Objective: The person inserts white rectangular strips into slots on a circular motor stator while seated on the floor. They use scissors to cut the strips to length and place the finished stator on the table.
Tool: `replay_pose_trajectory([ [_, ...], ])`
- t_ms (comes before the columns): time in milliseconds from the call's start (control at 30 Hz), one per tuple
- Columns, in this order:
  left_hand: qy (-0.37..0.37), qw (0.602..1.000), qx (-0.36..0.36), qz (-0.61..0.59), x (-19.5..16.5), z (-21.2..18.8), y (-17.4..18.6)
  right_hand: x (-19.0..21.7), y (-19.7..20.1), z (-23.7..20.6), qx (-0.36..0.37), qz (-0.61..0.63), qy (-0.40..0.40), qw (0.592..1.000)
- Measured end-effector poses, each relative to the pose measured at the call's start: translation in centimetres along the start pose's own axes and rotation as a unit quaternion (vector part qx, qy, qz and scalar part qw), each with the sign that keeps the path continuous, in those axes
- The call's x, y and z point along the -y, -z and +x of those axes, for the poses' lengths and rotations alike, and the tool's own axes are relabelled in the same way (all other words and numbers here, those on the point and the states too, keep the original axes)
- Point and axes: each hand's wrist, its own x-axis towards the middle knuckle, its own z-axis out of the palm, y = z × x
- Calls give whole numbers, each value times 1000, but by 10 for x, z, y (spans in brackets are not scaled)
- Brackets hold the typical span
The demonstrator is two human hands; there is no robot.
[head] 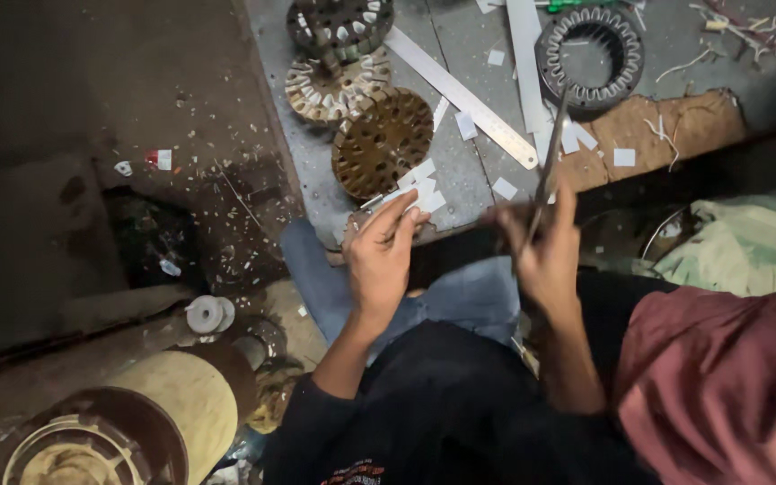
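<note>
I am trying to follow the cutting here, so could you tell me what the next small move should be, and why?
Probably bring the white strip in the left hand between the blades of the scissors held by the right hand. The two hands sit close together but apart, and cut white pieces already litter the board.

A small motor-rewinding workshop, and I work sitting on its floor.

Ahead of me in the upper middle of the frame, slotted stator cores point(382, 141) lie stacked on a grey board point(316, 193), and a ring-shaped stator point(591, 56) with white slot liners lies at the upper right. A long steel ruler point(460, 94) lies between them among cut paper slips point(424, 189). White offcuts litter the dirty floor point(136, 81) at left, and a reel of tape point(208, 314) lies at lower left.
</note>
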Motion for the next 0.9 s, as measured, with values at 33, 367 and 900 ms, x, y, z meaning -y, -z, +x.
replay_pose_trajectory([
  [33,-21,1000,-7,14,-3,1,1,7,-7,19,-44,-81,53,994],
  [367,-60,990,-50,-120,-20,-19,29,37,-64,90,-129,-345,107,924],
  [900,-163,986,8,-31,-16,-34,34,-9,-52,99,-94,-332,241,907],
])
